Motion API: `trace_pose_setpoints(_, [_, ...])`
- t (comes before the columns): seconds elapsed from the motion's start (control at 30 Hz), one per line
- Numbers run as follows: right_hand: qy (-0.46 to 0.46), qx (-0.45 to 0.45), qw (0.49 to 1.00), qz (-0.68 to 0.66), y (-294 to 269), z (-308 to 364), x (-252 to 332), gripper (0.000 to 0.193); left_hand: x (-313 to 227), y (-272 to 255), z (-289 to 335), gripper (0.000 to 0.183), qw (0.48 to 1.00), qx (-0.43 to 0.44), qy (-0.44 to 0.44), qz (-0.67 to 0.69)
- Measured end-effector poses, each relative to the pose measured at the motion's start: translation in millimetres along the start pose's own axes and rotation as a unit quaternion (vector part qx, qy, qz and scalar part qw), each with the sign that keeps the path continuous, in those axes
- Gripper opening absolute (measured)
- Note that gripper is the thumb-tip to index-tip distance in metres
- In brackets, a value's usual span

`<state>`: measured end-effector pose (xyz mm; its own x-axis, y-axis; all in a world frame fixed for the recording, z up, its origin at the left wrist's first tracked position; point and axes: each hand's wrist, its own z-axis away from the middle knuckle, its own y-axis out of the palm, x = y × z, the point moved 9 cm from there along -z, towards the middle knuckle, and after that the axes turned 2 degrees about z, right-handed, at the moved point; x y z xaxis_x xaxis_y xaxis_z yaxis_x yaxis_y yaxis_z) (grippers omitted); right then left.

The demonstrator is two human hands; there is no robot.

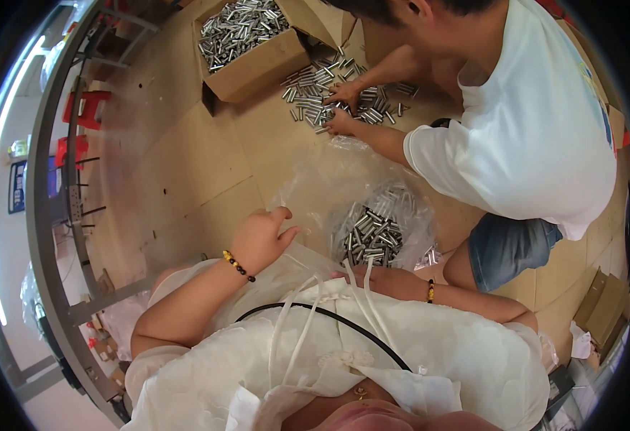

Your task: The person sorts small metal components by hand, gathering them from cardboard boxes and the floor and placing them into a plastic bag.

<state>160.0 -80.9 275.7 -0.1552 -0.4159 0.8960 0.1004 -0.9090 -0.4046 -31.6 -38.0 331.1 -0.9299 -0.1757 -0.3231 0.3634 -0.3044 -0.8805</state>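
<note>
My left hand (pixel 259 235) is raised in front of my body, with thumb and forefinger apart and nothing visible between them. Just right of it lies a clear plastic bag (pixel 419 208) on the floor. Inside the bag is a heap of short metal tubes (pixel 374 235), silver with some dark ones. Close to the bag's near side rests my right hand (pixel 383 281), low against my lap; its fingers are mostly hidden, so what it holds cannot be made out.
A co-worker in a white shirt (pixel 523 136) crouches at the right, both hands on loose metal tubes (pixel 307 93) spread over the floor. Behind stands an open cardboard box (pixel 257 75) filled with such tubes. A grey metal frame (pixel 38 194) runs along the left, with red stools beyond.
</note>
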Motion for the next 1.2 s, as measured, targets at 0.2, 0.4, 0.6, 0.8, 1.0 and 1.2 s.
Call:
trace_pose_setpoints(0.2, [-0.051,-0.032,0.998,0.024,8.0,1.4,-10.5,0.067,25.1,15.1,-2.4,0.039,0.991,0.06,-0.013,0.117])
trace_pose_setpoints(0.4, [0.038,0.055,0.998,-0.02,12.7,2.8,-13.9,0.046,74.7,-11.2,-27.2,0.056,0.974,-0.096,0.014,0.206])
trace_pose_setpoints(0.6, [0.052,0.028,0.997,-0.041,-0.8,4.4,-6.0,0.051,207.1,-44.9,-84.5,0.087,0.915,0.004,-0.2,0.351])
trace_pose_setpoints(0.8, [0.105,-0.142,0.982,-0.065,-19.3,22.7,-8.8,0.039,318.2,42.0,-163.4,0.102,0.884,0.087,-0.288,0.358])
trace_pose_setpoints(1.0, [0.208,-0.347,0.909,0.098,-50.5,71.1,41.6,0.037,351.5,163.3,-251.8,0.11,0.94,0.051,-0.218,0.257])
trace_pose_setpoints(1.2, [0.317,-0.351,0.848,0.24,-7.3,117.9,100.0,0.034,304.2,186.7,-264.8,0.123,0.872,-0.001,-0.401,0.281])
